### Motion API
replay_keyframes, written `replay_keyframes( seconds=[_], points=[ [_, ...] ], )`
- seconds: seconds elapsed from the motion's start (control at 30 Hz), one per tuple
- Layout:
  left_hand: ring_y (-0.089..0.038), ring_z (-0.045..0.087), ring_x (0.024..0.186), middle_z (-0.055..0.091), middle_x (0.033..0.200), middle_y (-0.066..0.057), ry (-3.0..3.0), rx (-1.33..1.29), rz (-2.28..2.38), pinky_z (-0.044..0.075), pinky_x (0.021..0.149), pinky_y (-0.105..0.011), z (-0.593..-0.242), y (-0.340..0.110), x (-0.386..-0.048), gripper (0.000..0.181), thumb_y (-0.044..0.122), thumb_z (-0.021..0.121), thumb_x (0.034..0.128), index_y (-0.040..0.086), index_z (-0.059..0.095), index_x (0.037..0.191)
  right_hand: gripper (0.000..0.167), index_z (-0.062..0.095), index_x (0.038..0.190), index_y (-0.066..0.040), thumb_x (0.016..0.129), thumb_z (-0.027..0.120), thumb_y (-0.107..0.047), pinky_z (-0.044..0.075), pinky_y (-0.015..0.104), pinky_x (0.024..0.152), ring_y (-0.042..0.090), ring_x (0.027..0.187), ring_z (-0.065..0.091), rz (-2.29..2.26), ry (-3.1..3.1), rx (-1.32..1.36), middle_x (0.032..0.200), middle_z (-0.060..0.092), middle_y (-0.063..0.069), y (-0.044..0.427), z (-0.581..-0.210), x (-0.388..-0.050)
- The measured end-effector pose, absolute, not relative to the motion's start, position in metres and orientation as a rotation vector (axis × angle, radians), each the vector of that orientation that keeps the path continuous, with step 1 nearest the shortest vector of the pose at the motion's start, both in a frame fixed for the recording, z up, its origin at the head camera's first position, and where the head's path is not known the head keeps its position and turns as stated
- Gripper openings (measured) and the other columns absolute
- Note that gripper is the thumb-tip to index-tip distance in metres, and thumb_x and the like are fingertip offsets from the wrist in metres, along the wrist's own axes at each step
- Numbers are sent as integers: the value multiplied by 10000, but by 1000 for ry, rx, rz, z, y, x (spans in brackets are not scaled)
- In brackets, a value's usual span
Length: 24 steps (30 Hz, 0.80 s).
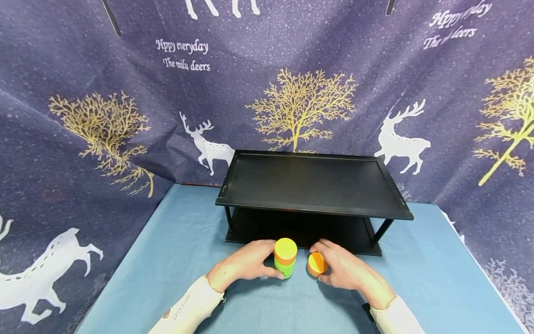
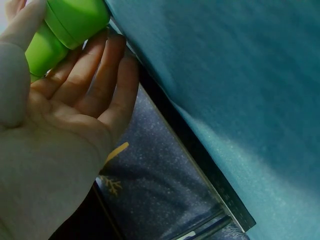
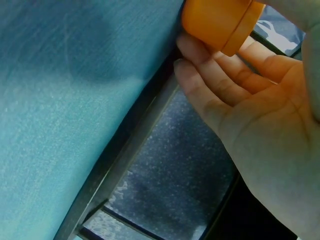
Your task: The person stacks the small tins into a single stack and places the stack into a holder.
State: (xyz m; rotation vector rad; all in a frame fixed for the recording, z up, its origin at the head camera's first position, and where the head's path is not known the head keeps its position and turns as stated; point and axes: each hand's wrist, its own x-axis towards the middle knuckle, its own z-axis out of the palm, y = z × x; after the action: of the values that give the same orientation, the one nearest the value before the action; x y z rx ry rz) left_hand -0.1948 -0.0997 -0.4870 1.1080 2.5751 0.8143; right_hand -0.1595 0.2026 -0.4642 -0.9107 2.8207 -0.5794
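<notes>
A small stack stands on the blue cloth in the head view, with a yellow-topped orange piece above green pieces. My left hand holds the stack's green part from the left, thumb in front. The left wrist view has the green pieces between the thumb and fingers of my left hand. Just right of the stack, an orange round piece is pinched by my right hand. That orange piece is also between thumb and fingers of my right hand.
Behind both hands stands a black two-tier shelf, its lower board close to the fingertips. Blue cloth covers the table. A dark blue curtain with deer and trees hangs behind and at the sides.
</notes>
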Motion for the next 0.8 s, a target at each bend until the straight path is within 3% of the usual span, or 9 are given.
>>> replay_keyframes(
  seconds=[0.8],
  points=[
    [-32,628,1097,664,1232,185,2581,1099,804,529,1052,-287,-487,-100,-194,621,560,858,846,283,642,1358,551,653,1221,-125,754,944,-147,591,430,941,145,987,571,-602,2811,-873,1152,601,-43,203,-466,-162]
  ],
)
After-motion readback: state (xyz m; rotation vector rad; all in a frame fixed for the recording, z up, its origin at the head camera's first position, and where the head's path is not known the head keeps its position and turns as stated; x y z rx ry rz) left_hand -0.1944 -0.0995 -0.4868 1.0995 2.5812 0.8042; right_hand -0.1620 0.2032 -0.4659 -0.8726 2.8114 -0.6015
